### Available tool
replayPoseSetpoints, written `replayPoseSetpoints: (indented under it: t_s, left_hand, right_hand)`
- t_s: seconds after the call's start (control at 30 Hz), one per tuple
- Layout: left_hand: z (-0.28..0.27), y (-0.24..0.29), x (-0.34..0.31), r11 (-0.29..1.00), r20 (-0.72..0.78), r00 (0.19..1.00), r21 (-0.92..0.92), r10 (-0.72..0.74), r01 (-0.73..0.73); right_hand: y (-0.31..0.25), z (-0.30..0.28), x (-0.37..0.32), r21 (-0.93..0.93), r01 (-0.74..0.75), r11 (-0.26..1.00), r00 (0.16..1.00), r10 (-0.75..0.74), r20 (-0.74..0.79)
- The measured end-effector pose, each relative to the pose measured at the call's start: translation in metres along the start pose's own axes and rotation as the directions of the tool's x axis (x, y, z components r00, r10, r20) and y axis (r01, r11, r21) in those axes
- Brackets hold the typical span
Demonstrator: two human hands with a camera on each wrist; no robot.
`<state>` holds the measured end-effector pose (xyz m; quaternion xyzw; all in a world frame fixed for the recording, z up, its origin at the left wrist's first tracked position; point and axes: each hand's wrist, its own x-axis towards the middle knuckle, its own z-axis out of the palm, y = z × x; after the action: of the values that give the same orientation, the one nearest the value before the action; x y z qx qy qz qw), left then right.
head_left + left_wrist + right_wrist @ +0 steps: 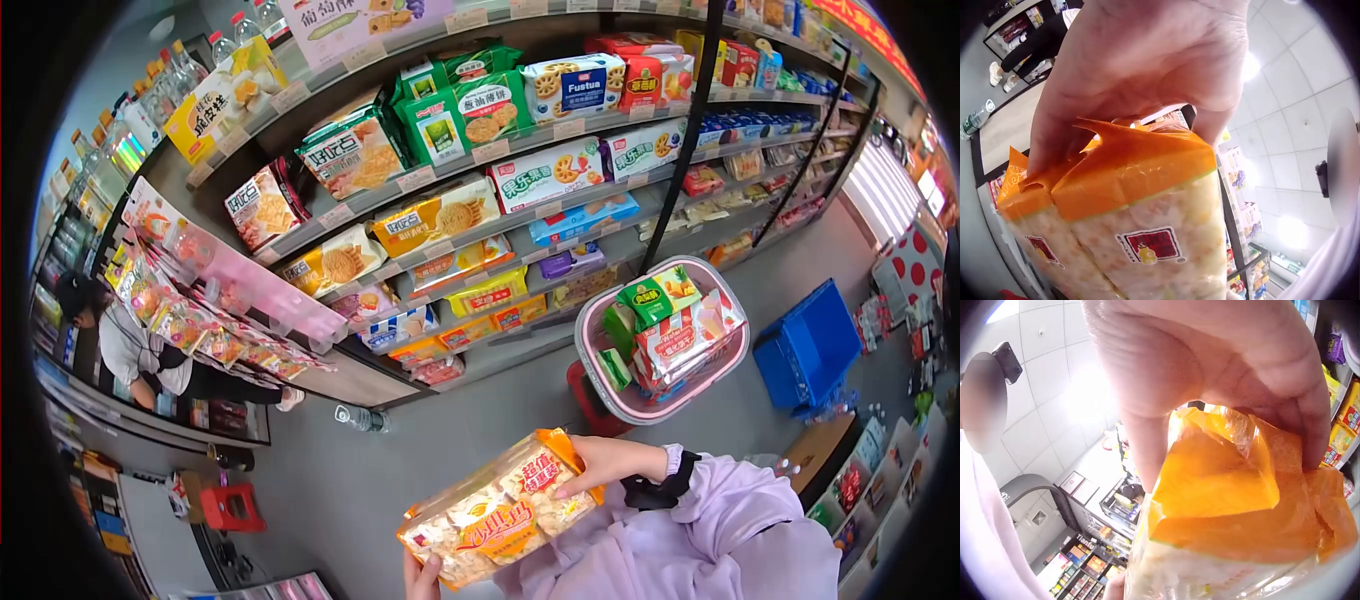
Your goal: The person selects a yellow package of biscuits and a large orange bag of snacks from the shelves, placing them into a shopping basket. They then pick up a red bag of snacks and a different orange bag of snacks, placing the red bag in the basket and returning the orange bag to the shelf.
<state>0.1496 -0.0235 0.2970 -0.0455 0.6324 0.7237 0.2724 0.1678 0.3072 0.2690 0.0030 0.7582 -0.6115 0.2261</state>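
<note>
An orange and clear snack package (500, 512) is held tilted in front of the body, its printed front up. My right hand (612, 462) grips its upper right end, thumb on the front face. At the lower left end my left hand (421, 578) pinches the package, mostly cut off by the frame edge. In the left wrist view the left hand (1147, 62) curls round the orange end of the package (1141, 237). The right wrist view shows the right hand (1222, 369) with thumb and fingers on either side of the crinkled orange end (1216, 487).
A pink-rimmed basket (741, 362) with several snack packs stands on a red stool (590, 395). Behind are shelves (420, 178) of packaged biscuits. A blue crate (808, 350) is at the right, a bottle (362, 418) lies on the floor, and a person (150, 350) is at the left.
</note>
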Motion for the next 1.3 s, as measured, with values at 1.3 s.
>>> replayPoseSetpoints:
  t_s: [1.3]
  left_hand:
    - [-0.03,-0.107,0.37,0.925,0.14,0.937,0.262,-0.319,0.276]
  right_hand:
    - [0.219,-0.015,0.162,0.662,0.008,0.749,0.864,0.328,-0.382]
